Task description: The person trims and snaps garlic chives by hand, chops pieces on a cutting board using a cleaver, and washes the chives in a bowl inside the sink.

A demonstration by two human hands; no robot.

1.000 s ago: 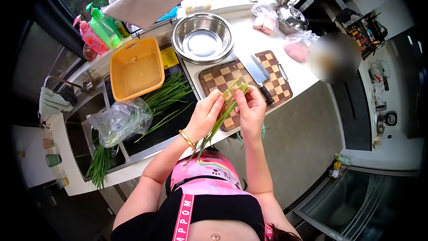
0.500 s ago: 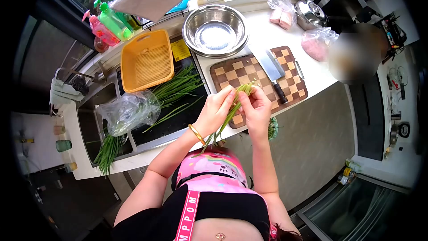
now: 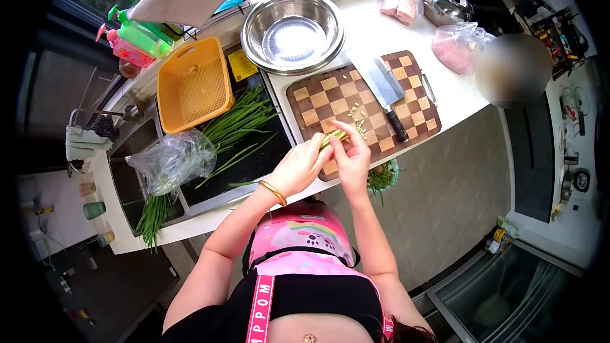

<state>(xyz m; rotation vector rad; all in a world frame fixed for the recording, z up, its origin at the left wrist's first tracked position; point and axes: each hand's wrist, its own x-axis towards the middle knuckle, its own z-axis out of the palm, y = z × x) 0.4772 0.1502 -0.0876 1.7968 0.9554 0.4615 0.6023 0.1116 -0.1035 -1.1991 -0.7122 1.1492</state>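
My left hand [image 3: 304, 164] is closed on a small bunch of green stalks [image 3: 334, 137] above the near left part of a checkered cutting board [image 3: 324, 98]. Fingers of my right hand [image 3: 351, 155] pinch the same bunch near its pale ends. Small cut pieces [image 3: 357, 113] lie on the board just beyond my hands. A cleaver [image 3: 382, 86] rests across the board, its black handle toward me. More long green stalks [image 3: 235, 121] are spread on the dark surface to the left.
A steel bowl [image 3: 335, 43] stands behind the board, with an orange basket [image 3: 164, 92] left of it. A clear plastic bag [image 3: 175, 162] lies by the sink. Bagged meat [image 3: 454, 51] and a steel pot [image 3: 445, 1] are at the right. Below the counter edge is a bin [image 3: 389, 174].
Both hands have lowered slightly with the stalks, whose long ends no longer hang visibly below my hands. Small pieces now show on the board. The view has shifted.
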